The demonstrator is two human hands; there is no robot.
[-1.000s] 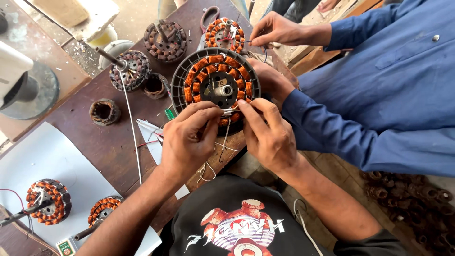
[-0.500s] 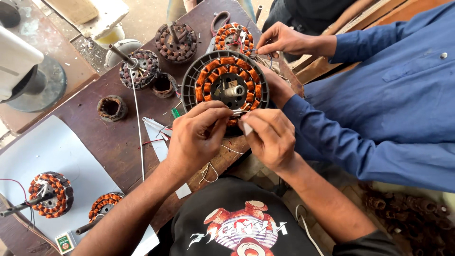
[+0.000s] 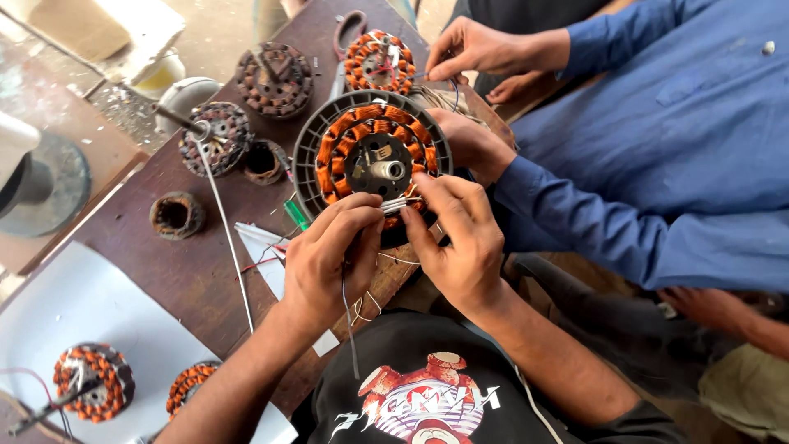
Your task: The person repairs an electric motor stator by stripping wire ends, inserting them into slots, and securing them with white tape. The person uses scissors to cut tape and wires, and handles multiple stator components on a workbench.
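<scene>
We see our left hand [image 3: 333, 255] and right hand [image 3: 456, 242] meeting at the near edge of the round copper-wound motor stator in its dark slotted housing [image 3: 371, 156], which lies flat on the brown wooden table [image 3: 197, 271], shaft pointing up at the camera. Both hands pinch the bundle of thin pale lead wires [image 3: 399, 204] leaving the windings; the left fingertips close on it from the left, the right thumb and forefinger from the right. The stator sits just ahead of both grips, the wires running roughly left-right between them. A co-worker in a blue sleeve [image 3: 592, 214] steadies the far rim. Bare rusty stator cores [image 3: 215, 136] and a second wound stator [image 3: 378, 62] lie beyond
</scene>
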